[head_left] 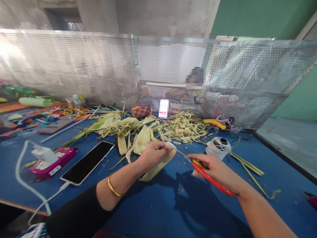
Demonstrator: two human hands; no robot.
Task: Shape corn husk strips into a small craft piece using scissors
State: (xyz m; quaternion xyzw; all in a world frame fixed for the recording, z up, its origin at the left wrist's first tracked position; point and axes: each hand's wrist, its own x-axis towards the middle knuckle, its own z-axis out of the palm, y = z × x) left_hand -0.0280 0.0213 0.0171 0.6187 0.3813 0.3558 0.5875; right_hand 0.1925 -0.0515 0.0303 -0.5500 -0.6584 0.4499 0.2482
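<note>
1. Husk piece [158, 170]: pinched between left hand [155, 153] thumb and fingers, hanging down below that hand; upper end meets scissors [210, 180] tips.
2. Right hand [210, 163]: fingers closed round the red-and-yellow scissors handles, blades pointing toward left hand.
3. Room/edges: blue table [148, 211] surface shows below and between both hands; dark table edge runs beyond right hand, on its right. Perforated screen [86, 66] stands past both hands.
4. Counts: 1 scissors, 1 held husk piece, 2 heaps: leafy husks [123, 127] just beyond left hand, shredded strips [184, 127] beyond and between hands. 1 white spool [218, 148] just beyond right hand. 1 dark-screened phone [88, 162] and 1 magenta power strip [54, 162], both left of left hand. 1 checkered pouch [141, 111] beyond left hand.
5. Unclear: husk's upper end partly covered by fingers; blade gap too small to tell; lit screen [163, 108] beyond left hand pixelated; person behind perforated screen blurred; left-side clutter count, can't tell.
</note>
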